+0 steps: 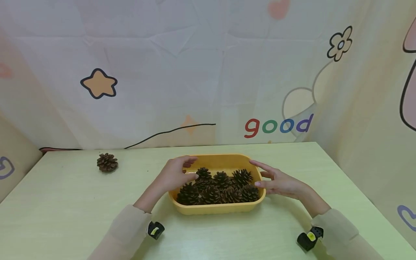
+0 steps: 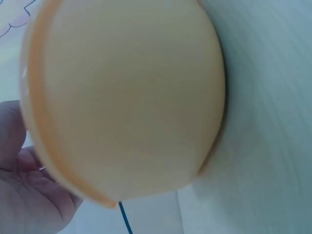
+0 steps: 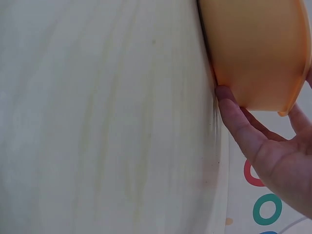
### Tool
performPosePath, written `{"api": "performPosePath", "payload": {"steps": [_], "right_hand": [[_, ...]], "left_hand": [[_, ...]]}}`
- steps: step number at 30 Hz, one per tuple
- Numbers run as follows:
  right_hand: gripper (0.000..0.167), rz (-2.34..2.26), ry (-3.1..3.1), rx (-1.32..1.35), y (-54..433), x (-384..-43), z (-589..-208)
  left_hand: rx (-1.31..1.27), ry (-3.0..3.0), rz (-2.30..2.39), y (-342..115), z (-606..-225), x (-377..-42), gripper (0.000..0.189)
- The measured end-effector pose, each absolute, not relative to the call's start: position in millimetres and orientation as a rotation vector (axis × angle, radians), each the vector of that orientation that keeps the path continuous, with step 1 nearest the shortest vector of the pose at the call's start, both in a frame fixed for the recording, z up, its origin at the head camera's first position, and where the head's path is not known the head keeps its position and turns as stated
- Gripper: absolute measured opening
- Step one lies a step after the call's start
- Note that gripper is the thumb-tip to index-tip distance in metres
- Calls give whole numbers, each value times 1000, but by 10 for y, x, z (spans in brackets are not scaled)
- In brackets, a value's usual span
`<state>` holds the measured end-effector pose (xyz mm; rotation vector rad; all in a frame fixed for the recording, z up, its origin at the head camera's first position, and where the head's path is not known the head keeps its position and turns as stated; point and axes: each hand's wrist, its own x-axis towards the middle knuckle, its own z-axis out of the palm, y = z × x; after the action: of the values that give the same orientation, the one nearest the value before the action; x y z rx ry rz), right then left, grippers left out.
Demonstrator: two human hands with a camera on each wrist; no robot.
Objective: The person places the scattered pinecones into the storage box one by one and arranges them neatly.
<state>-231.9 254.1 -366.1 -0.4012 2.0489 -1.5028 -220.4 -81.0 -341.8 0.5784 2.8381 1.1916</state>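
A yellow plastic basin (image 1: 218, 208) sits on the table with several brown pine cones (image 1: 211, 195) inside. My left hand (image 1: 177, 174) is over the basin's left end, fingers bent loosely over the inside and no pine cone between them. The left wrist view has this hand (image 2: 34, 195) just beyond the rim, partly hidden by the basin wall. At the right end, my right hand (image 1: 282, 183) holds the basin, thumb at the rim and index finger along the back corner. In the right wrist view, its lower fingers (image 3: 239, 119) touch the outer wall near the base.
One loose pine cone (image 1: 107, 162) lies at the table's back left, away from the basin. A printed cloth (image 1: 146, 90) hangs behind the pale table (image 1: 81, 209) and along its sides. Each sleeve has a small black camera (image 1: 156, 230) at the wrist.
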Motion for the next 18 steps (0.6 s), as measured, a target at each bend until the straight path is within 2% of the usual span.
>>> {"api": "performPosePath", "payload": {"steps": [18], "right_hand": [[82, -1502, 2045, -414, 2536, -2313, -3646]], "left_hand": [[555, 2862, 1419, -1265, -3396, -2165, 49]]}}
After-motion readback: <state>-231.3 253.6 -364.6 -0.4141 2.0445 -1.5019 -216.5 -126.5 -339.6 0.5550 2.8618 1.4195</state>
